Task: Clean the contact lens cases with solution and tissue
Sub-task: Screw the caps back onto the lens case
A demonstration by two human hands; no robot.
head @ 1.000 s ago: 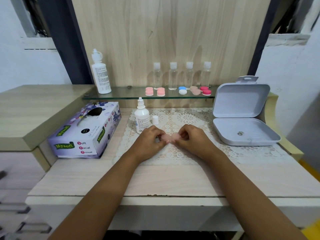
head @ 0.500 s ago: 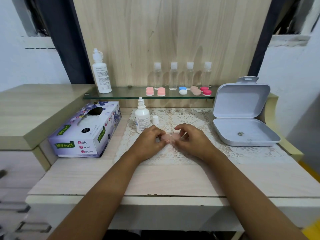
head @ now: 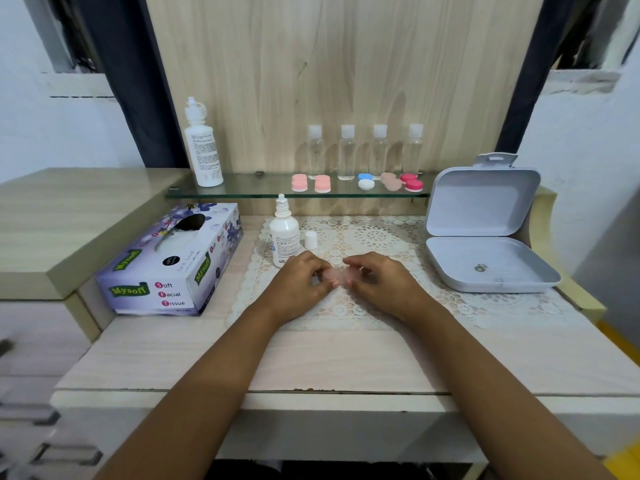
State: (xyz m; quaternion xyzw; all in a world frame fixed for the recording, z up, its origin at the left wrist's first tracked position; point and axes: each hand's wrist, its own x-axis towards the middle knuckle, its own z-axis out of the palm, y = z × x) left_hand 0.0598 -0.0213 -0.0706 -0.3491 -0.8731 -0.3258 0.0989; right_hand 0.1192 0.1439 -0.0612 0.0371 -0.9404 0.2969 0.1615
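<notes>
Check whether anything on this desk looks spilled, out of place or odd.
No spill shows. The small solution bottle stands uncapped, its white cap beside it on the lace mat, right by the left hand; a nudge could tip it.

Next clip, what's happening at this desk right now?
A person's left hand and right hand pinch a small pale pink contact lens case over the white lace mat. The small white solution bottle stands uncapped beside them, its white cap next to it. The purple tissue box sits at the left.
</notes>
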